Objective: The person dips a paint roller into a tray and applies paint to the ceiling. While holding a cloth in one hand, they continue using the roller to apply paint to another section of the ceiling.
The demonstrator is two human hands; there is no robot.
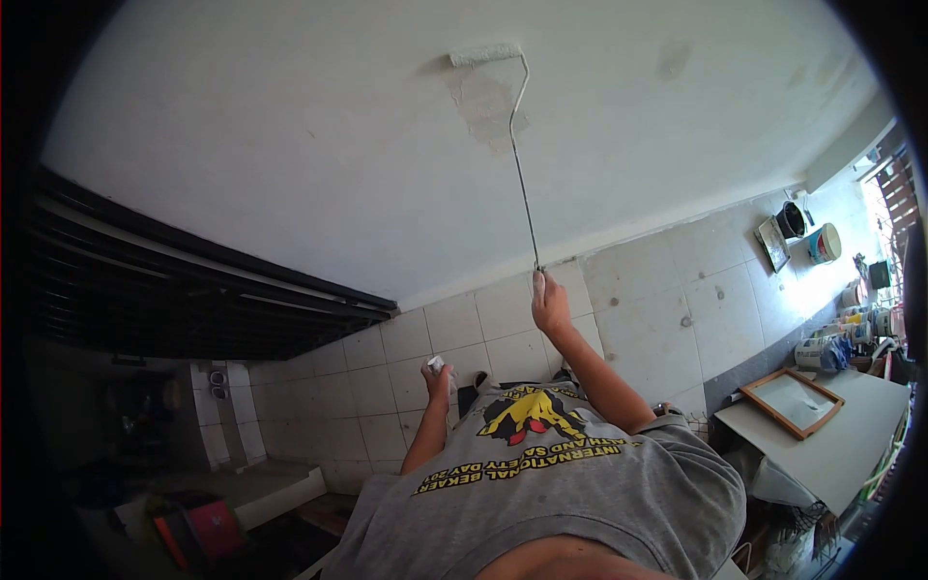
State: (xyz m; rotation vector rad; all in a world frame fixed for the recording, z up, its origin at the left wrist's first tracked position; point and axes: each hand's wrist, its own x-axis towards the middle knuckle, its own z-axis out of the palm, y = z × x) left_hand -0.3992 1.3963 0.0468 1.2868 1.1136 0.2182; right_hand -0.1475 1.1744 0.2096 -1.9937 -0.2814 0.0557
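Paint roller point(486, 55): pale, wet-looking sleeve, long thin bent metal frame; up at the white wall point(319, 145), along the top edge of a greyish patch point(483, 104). Right hand point(552, 304): fingers clenched round its lower end. Left hand point(438, 383): fingers curled round a small white item point(436, 364).

Place: we're in what looks like a home's tiled porch or passage
Wall: here's a plain, pale wall point(338, 145) in front of us
Floor: we're over square floor tiles point(638, 290)
Left: we've got black barred metalwork point(193, 280), gate-like
Right: daylight's coming in past slats point(901, 193), and we see household-type buckets point(825, 244)
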